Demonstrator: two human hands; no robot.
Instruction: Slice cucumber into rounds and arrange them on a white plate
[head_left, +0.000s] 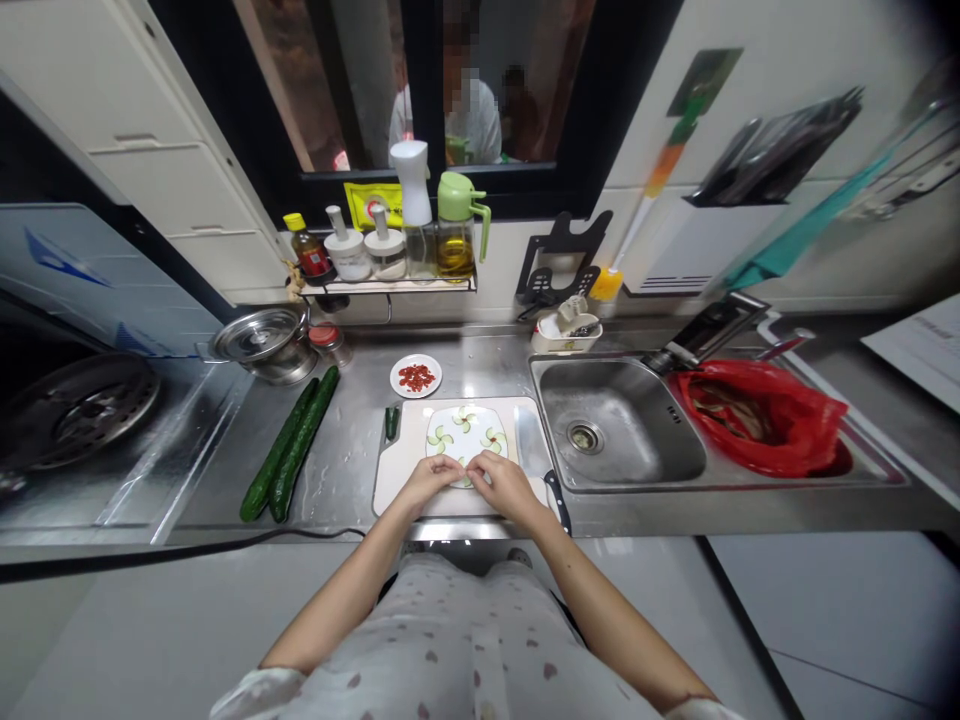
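Observation:
My left hand [433, 478] and my right hand [499, 482] meet over the near edge of a white square plate [465, 436]. Both are closed, thumb and fingers pinched; whatever is between the fingertips is too small to make out. On the plate, thin green-edged crescents that look like cucumber slices form pinwheel clusters [493, 440], one partly hidden beneath my fingertips. The plate rests on a light cutting board [397, 480]. A knife with a black handle [556, 500] lies along the board's right side. Short cucumber pieces [391, 422] sit at its upper left corner.
Behind the board stands a small plate of red bits [416, 376]. Two whole cucumbers [304, 440] lie left, near a lidded steel pot [266, 345]. A sink [622, 425] and red plastic bag [765, 420] are right. A seasoning rack [390, 285] hangs below the window.

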